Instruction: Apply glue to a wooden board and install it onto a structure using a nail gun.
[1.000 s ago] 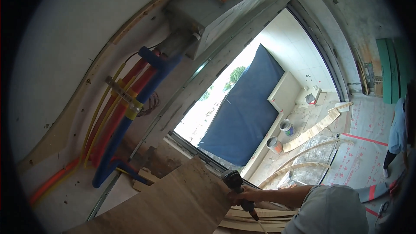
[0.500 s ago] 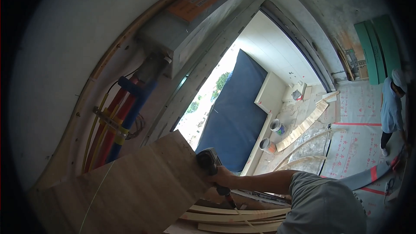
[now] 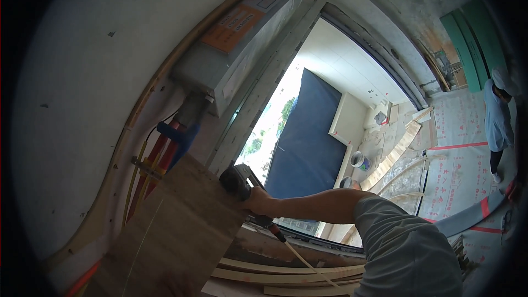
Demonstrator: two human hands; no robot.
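Observation:
My right hand (image 3: 259, 201) grips a black air nail gun (image 3: 236, 182). The gun lies against the upper right part of a wide brown wooden board (image 3: 159, 231), which slants across the lower left. From the red coupler below my hand, a thin pale air hose (image 3: 301, 257) runs down to the right. A light straight line crosses the board's face. My left hand is not in view.
Above the board hangs a grey metal duct box (image 3: 203, 66) beside red and blue pipes (image 3: 159, 148). Long wood strips (image 3: 291, 275) lie below my right arm. Two buckets (image 3: 360, 161) stand beyond the window opening. At the far right, a person (image 3: 499, 124) stands near green boards (image 3: 474, 44).
My right hand and the nail gun have shifted left and up in the picture. The board's upper end has moved left, covering more of the pipes. The view has tilted slightly.

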